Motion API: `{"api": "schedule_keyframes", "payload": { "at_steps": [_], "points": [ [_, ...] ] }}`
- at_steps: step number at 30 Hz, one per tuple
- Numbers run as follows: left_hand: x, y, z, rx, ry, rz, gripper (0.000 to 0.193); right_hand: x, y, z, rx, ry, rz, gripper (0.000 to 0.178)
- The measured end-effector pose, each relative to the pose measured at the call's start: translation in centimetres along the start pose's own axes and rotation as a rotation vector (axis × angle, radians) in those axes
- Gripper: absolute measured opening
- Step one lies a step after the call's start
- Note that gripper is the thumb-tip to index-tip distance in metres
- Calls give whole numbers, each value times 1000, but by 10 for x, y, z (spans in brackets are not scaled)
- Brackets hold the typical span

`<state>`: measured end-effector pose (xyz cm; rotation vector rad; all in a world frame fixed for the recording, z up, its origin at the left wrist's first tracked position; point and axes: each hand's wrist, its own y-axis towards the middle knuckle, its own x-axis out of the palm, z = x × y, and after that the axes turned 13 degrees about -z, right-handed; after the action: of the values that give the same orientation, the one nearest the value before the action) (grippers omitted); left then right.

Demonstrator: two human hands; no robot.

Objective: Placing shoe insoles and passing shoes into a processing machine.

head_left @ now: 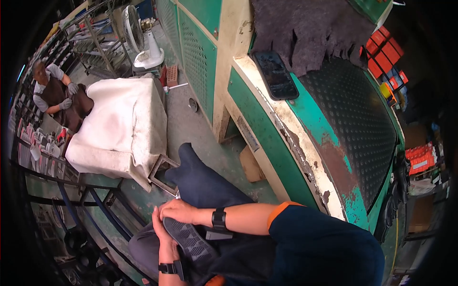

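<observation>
A dark grey shoe (194,242) lies over my lap with its patterned sole facing up. My right hand (179,210) curls over the far end of the shoe, its fingers bent round the edge. Along the shoe's left side runs my left hand (162,232), wrapped against it, with its fingertips close to the right hand. What the fingers press on at the far end is hidden. Each wrist wears a black band (219,219). Beneath the shoe are my dark trousers and a dark apron.
To the right stands a green machine (305,190) with chipped cream edging, a phone (275,75) and a ragged dark cloth (310,28). A white-draped block (119,124) is ahead left, with a gloved co-worker (59,95) beyond. A fan (138,38) stands behind; metal racks (98,205) line the left.
</observation>
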<state>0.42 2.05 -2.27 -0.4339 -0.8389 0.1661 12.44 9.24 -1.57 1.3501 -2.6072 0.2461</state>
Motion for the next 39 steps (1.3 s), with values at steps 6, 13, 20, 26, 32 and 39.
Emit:
{"api": "schedule_keyframes", "payload": {
  "at_steps": [6,13,20,26,32,39],
  "points": [
    [9,-18,1,90,-24,46,42,21,-6,-2,-122,-79,108,25],
    [10,-27,3,183,210,-1,45,26,-10,-19,-271,-91,103,22],
    [26,-46,11,173,264,125,50,17,-12,-41,-203,-45,-56,21],
    [19,-109,-14,-159,-104,30,65,-26,22,-44,4,347,-20,46],
    [52,-147,4,-164,-268,176,52,-12,8,-30,-97,540,-65,45],
    [101,-158,17,-212,-211,124,52,6,15,-1,-171,465,91,40]
  ]
}}
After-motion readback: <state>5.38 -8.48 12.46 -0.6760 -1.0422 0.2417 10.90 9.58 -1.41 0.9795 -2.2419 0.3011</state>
